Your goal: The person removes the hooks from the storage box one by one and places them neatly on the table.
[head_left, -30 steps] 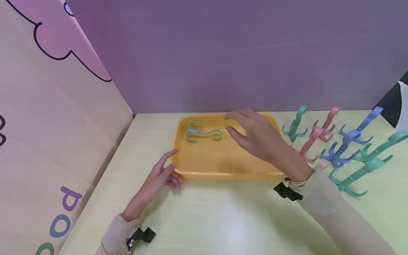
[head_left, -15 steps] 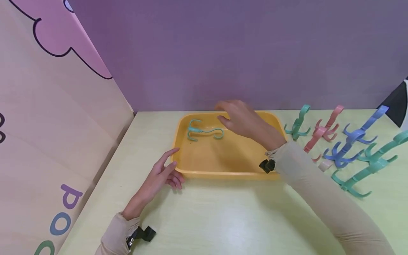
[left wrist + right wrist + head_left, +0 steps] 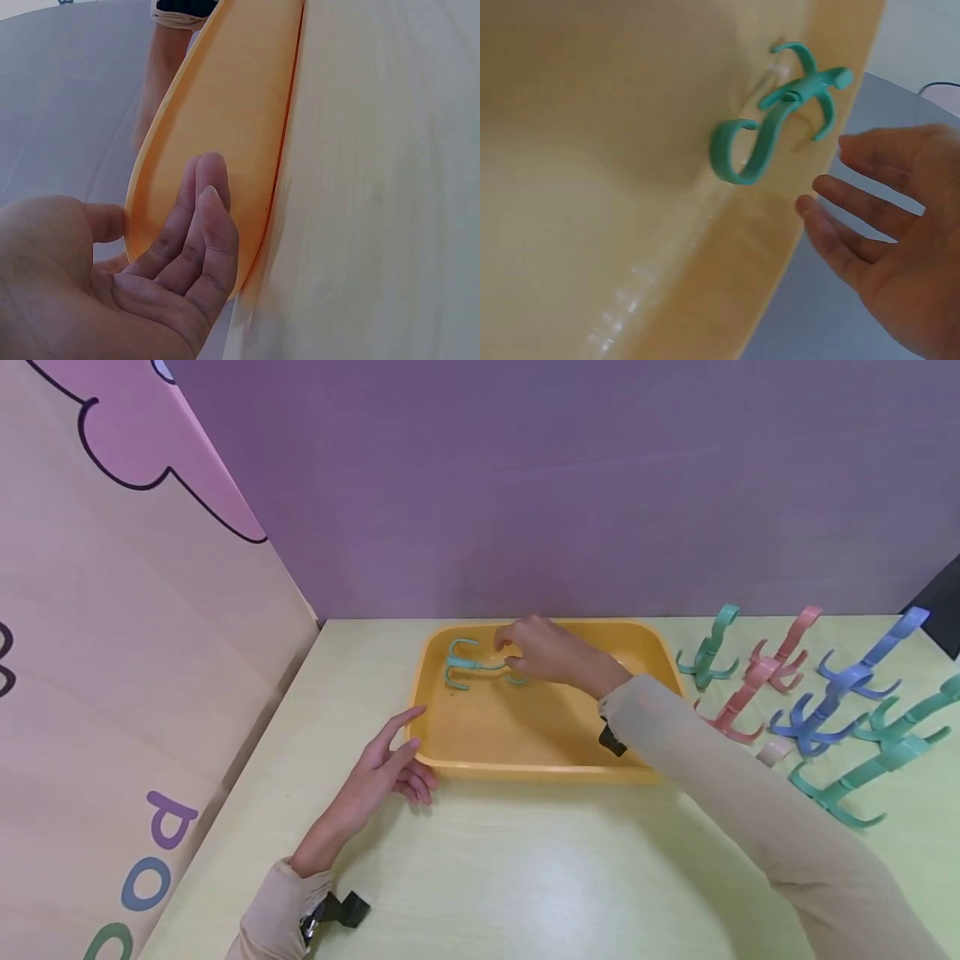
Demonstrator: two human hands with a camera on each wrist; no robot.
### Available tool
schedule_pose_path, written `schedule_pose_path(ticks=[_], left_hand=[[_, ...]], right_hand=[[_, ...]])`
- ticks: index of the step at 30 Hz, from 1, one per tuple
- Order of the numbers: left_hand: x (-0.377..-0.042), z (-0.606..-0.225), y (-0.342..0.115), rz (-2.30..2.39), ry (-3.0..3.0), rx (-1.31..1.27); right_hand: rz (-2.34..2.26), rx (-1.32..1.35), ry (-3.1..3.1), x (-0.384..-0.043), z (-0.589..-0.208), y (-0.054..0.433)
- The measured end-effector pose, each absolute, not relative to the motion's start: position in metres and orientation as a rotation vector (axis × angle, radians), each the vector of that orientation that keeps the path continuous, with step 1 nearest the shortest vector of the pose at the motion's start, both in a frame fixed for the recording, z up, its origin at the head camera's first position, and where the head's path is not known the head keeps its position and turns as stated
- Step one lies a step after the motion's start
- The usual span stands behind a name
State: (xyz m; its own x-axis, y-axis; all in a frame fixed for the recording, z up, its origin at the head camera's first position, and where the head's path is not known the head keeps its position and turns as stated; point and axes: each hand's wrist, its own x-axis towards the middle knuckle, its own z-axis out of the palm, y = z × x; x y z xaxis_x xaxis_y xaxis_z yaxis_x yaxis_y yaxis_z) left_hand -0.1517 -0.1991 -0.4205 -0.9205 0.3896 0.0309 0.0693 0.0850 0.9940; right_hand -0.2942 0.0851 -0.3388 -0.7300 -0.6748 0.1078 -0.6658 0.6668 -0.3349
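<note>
In the head view, a yellow plastic tray (image 3: 517, 772) stands on the table against the purple wall. A teal multi-prong hanger hook (image 3: 463, 664) lies inside it at the back left. My right hand (image 3: 553, 652) is over the hook's curled end and covers part of it. The right wrist view has the whole teal hook (image 3: 807, 88) beside the fingertips of my right hand (image 3: 900, 210), with a gap between them and bent, loosely spread fingers. My left hand (image 3: 367, 777) touches the tray's front left corner with its index finger and thumb.
To the right of the tray, several multi-prong hooks stand on the table, including a green hook (image 3: 707, 647), a pink hook (image 3: 738, 702), a blue hook (image 3: 813, 718) and a teal hook (image 3: 847, 789). A small pale piece (image 3: 775, 752) lies among them. A printed wall (image 3: 150, 635) rises at the left.
My right hand has moved left and lowered over the tray until it is above the curled end of the teal hook. My left hand has stayed at the tray's corner.
</note>
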Motion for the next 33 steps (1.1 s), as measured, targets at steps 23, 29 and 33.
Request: schedule_pose_path(ticks=[23,29,33], left_hand=[[-0.149,-0.418,-0.199,1.912,2.123,0.448],[-0.149,-0.418,-0.198,1.913,2.114,0.444],[-0.148,-0.416,-0.197,1.911,2.113,0.444]], right_hand=[[-0.457,-1.132,2.781,-0.304,-0.373,0.087],[-0.457,-1.109,2.78,-0.303,-0.375,0.087],[-0.465,-1.102,2.78,-0.302,-0.374,0.088]])
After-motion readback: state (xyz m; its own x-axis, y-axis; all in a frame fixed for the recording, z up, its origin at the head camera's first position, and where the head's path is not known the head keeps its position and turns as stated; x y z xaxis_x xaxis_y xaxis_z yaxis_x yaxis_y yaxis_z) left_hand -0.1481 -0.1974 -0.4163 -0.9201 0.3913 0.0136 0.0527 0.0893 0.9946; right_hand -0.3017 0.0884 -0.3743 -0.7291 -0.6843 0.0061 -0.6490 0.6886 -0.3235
